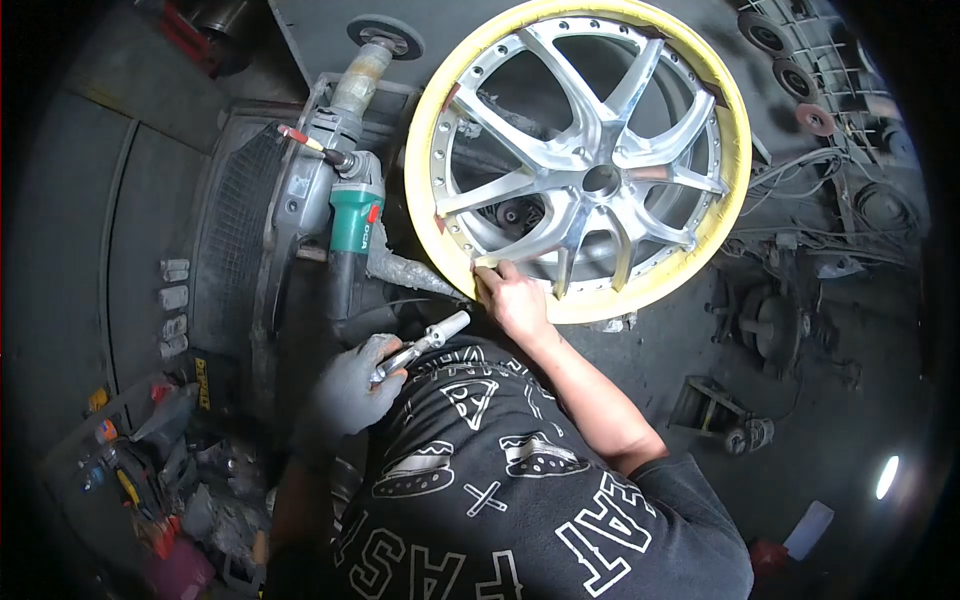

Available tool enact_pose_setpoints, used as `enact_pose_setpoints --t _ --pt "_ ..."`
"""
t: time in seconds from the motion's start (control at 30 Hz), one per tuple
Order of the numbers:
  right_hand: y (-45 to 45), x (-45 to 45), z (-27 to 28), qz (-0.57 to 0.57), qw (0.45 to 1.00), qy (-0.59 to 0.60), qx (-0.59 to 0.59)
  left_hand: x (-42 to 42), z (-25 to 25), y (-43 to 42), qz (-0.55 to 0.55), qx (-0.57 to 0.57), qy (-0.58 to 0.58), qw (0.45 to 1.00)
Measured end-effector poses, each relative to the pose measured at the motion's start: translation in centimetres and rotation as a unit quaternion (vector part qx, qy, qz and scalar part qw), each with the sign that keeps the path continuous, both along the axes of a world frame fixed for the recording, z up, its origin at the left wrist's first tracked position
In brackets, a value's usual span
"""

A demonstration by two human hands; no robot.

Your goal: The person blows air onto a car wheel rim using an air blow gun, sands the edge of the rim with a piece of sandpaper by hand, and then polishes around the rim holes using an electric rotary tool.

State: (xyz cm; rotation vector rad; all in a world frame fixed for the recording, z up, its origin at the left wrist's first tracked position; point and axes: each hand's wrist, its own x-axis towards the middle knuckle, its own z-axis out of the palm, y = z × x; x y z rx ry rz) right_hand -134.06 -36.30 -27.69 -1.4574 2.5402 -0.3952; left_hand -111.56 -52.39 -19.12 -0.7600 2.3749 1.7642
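A silver multi-spoke wheel (598, 178) with yellow covering round its rim fills the upper middle. At its lower left edge is my bare right hand (512, 298), fingers bent against the yellow rim; whether they pinch anything there is hidden. My left hand (365, 384), in a grey glove, is closed round a metal air tool (432, 337) with a pale cylindrical end. The tool is below the wheel, in front of my black printed shirt, and does not touch the wheel.
To the wheel's left a green and black power tool (352, 222) hangs beside a grey machine (300, 190) with a round disc (386, 37) on top. Cluttered tools (150, 480) lie at lower left. Discs and cables (815, 160) are at right, a small metal stand (708, 405) below them.
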Motion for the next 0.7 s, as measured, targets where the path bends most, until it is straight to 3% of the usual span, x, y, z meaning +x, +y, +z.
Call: enact_pose_setpoints --t 0.23,0.33,0.43,0.5,0.57,0.63,0.7 --pt "-0.7 0.0 -0.8 0.033 0.999 0.010 0.004 0.3 -0.1 -0.6 0.013 0.042 -0.003 0.999" --pt "-0.8 0.6 -1.2 0.036 0.998 0.024 -0.051 0.6 -0.3 -0.7 0.020 0.035 0.003 0.999" --pt "-1.0 2.0 1.0 0.024 0.990 -0.033 -0.132 1.0 0.0 -0.8 0.032 0.050 0.018 0.998" --pt "-1.2 2.0 2.2 -0.066 0.975 -0.081 -0.198 0.9 0.9 -1.2 0.048 0.106 -0.056 0.992" --pt "-1.7 1.0 2.1 -0.102 0.949 -0.150 -0.259 1.1 0.7 -1.3 0.054 0.115 -0.055 0.990" --pt "-1.6 0.5 1.1 -0.166 0.914 -0.310 -0.203 1.3 0.3 -1.2 0.057 0.123 -0.054 0.989" --pt "-2.7 0.7 0.9 -0.162 0.906 -0.360 -0.154 1.5 -0.4 -1.0 0.031 0.082 0.033 0.996"
